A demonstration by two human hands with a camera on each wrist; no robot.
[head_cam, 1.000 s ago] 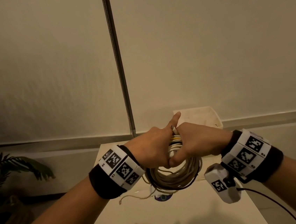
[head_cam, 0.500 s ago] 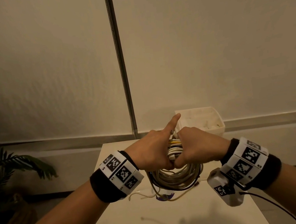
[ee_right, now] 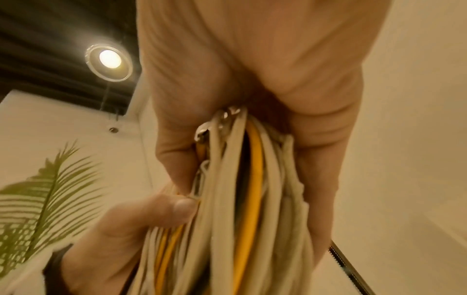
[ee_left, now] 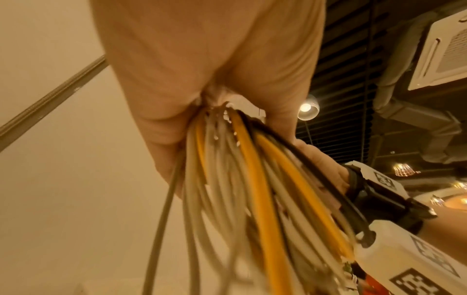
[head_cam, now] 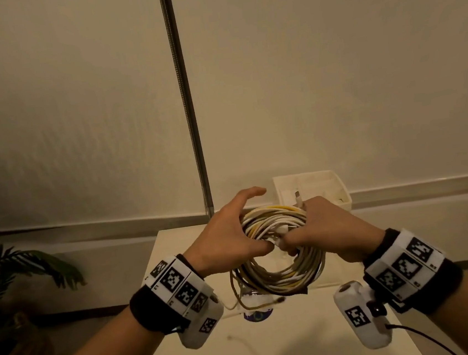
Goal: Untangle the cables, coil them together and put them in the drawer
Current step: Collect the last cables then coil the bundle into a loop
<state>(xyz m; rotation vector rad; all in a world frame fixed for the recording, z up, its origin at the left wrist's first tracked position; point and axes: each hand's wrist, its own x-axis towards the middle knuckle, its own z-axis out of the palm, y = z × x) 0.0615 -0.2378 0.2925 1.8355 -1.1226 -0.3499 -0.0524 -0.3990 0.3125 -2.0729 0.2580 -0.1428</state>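
A round coil of white, grey, yellow and black cables [head_cam: 280, 276] hangs above the table between both hands. My left hand [head_cam: 232, 232] holds its upper left, thumb pressed at the inner edge, fingers arched over the top. My right hand [head_cam: 321, 223] grips the upper right, with a white plug [head_cam: 298, 199] sticking up beside it. Loose cable ends [head_cam: 240, 301] dangle below. The left wrist view shows the cables [ee_left: 252, 189] running out of the left hand [ee_left: 202, 79]. In the right wrist view the right hand [ee_right: 252, 59] clamps the bundle [ee_right: 252, 199]. The left thumb [ee_right: 161, 209] touches that bundle.
A white open drawer box [head_cam: 341, 192] sits at the table's far right corner, behind the hands. The white table [head_cam: 274, 352] carries a small purple sticker [head_cam: 257, 316]. A metal pole [head_cam: 188, 110] rises behind the table, and a potted palm [head_cam: 19, 266] stands at the left.
The hands, pressed together at the coil's top before, have moved apart. The left index finger no longer points up; its fingers arch over the coil, which has tilted to show its top.
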